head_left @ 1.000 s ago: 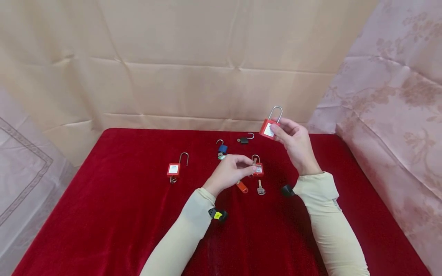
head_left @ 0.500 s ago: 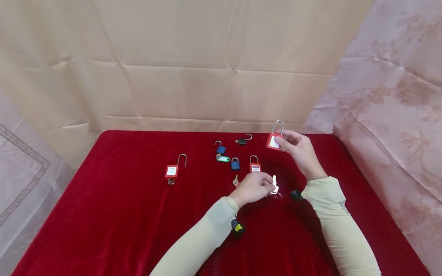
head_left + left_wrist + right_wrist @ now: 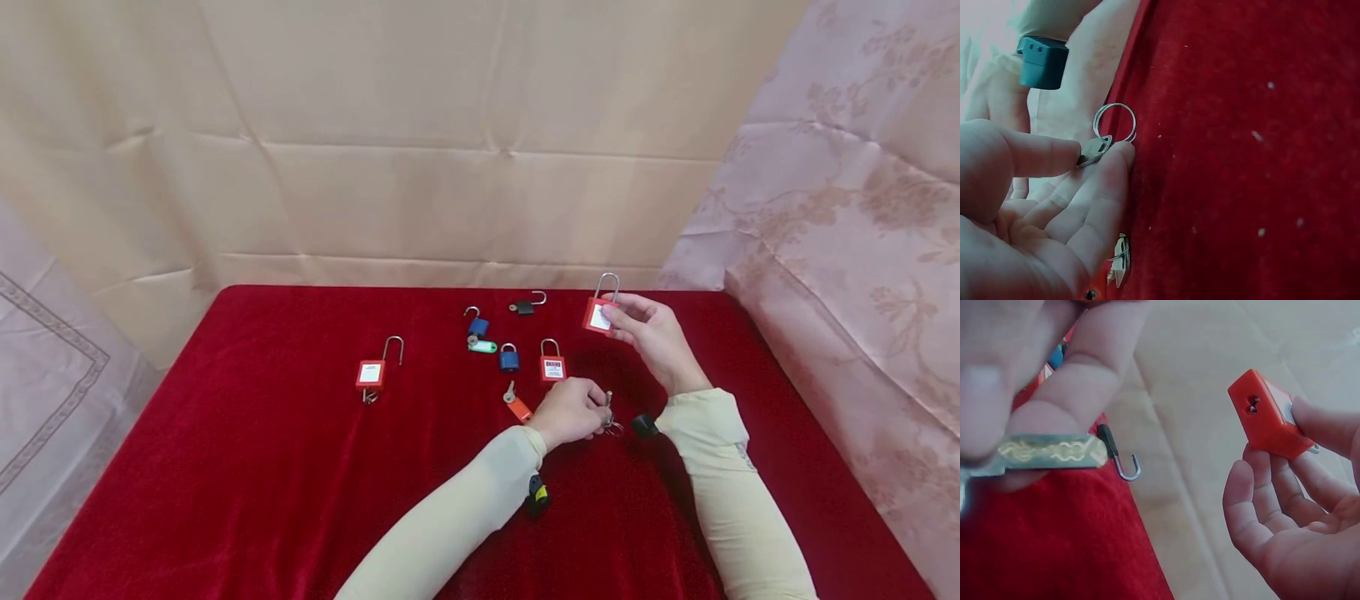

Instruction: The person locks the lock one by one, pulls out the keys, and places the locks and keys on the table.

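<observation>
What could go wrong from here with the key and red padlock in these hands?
The key, pinched in the left hand, might slip from that small grip. The red padlock sits tilted in the right hand, so the key could miss its narrow keyhole. The left wrist might also nudge the orange key tag lying close by.

The person's left forearm (image 3: 457, 517) slanted forward and rightward, the left hand (image 3: 572, 411) pinching between its thumb and fingers. The right forearm (image 3: 727, 483) angled forward and leftward; the right hand (image 3: 651, 332), farther forward and apart from the left, gripped with its thumb opposing partly bent fingers.
</observation>
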Demonstrator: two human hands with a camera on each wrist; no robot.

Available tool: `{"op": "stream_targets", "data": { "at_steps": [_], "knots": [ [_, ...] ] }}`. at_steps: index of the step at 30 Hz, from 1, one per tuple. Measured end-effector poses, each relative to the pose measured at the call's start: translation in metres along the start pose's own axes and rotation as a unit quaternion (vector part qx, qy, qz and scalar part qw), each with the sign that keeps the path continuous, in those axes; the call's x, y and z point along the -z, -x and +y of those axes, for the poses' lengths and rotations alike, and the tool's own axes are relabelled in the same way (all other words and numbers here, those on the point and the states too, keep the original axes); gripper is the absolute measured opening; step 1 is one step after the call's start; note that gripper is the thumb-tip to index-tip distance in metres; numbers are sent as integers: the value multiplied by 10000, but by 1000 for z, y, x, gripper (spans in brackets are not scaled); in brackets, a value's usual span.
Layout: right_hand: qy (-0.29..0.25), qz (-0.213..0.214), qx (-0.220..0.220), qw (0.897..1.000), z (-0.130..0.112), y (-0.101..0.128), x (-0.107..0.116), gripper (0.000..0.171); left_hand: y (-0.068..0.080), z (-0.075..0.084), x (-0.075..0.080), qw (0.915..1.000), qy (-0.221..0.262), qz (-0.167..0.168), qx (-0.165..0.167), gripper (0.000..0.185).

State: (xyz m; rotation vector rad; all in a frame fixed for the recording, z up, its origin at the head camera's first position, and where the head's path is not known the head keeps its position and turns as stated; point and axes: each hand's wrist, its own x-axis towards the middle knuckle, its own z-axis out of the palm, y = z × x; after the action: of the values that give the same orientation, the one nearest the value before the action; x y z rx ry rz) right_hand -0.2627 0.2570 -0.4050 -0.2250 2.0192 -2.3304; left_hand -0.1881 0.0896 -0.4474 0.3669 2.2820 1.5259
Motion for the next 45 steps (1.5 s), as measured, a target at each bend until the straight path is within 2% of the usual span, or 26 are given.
{"op": "stream_targets", "data": {
  "at_steps": [2, 4, 7, 9, 16, 18, 23, 29, 34, 36, 38, 42, 45],
  "knots": [
    [6, -36, -23, 10000, 0, 0, 0, 29, 0, 0, -1, 9987, -494, 133, -42, 7],
    [18, -60, -48, 10000, 0, 1, 1, 27, 0, 1, -2, 9914, -1266, 302, -158, 8],
    [82, -77, -60, 9999, -1, 2, 1, 31, 0, 3, -1, 9692, -2375, 564, -312, 10],
    [127, -81, -76, 9999, -1, 2, 1, 34, -1, 3, -1, 9567, -2811, 667, -342, 11],
    [209, -145, -179, 9995, 0, 2, 1, 27, -5, -1, 0, 9494, -3050, 668, -335, 14],
    [261, -159, -204, 9993, 1, 2, 0, 31, -6, -1, 0, 9464, -3138, 671, -373, 14],
    [328, -208, -227, 9990, 1, 2, -1, 42, -7, 0, 1, 9450, -3199, 607, -304, 21],
    [364, -192, -308, 9987, 2, 3, 2, 39, -6, 4, 2, 9484, -3133, 475, -131, 26],
    [463, -203, -373, 9980, 3, 2, 4, 49, -6, 8, 7, 9541, -2950, 457, -238, 21],
    [462, -201, -393, 9980, 3, 2, 4, 51, -6, 9, 10, 9609, -2712, 462, -302, 18],
    [449, -187, -422, 9979, 4, 2, 5, 51, -6, 9, 13, 9717, -2297, 464, -289, 19],
    [531, -151, -534, 9970, 6, 1, 7, 46, -8, 9, 20, 9890, -1386, 474, -187, 49],
    [736, -172, -738, 9944, 7, 0, 9, 48, -10, 9, 25, 9930, -1038, 529, -210, 62]
  ]
}}
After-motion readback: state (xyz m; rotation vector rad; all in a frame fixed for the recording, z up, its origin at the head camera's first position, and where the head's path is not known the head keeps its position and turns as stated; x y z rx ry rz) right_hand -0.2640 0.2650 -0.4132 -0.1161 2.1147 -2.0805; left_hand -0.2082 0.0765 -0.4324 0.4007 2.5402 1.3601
